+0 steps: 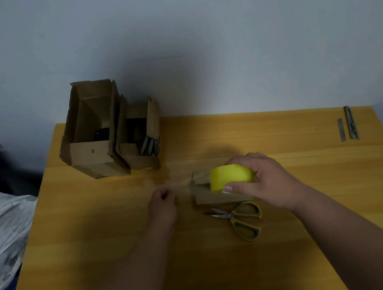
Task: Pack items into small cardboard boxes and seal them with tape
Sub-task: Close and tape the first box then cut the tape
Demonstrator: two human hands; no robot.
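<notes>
**Tape drawn out across a small box, ready for sealing**

Nearest the camera, two bare forearms reach up from six o'clock over the yellow wooden table [283, 131]. The right hand [262, 179] grasps the yellow tape roll [231, 177], thumb on its near face and fingers over the far side, holding it on top of a small closed cardboard box [208, 198] just right of centre. The left hand [163, 202], at about nine o'clock from the box, has its fingertips pinched together, apparently on the free end of a clear tape strip [181, 183]; the strip is faint and blurred, so the grip itself is hard to confirm. The pull to the left likely keeps the tape taut so it lies flat along the box's top seam.

The scissors [241, 219], yellow-handled, lie on the table just below the box at five o'clock, blades pointing left, plausibly parked within reach for cutting the strip.

At eleven o'clock, against the wall, stand two open cardboard boxes [99, 133] side by side, flaps up, with dark items inside; they seem to await sealing. Two metal strips [350, 123] lie at two o'clock near the table's far right edge.
</notes>
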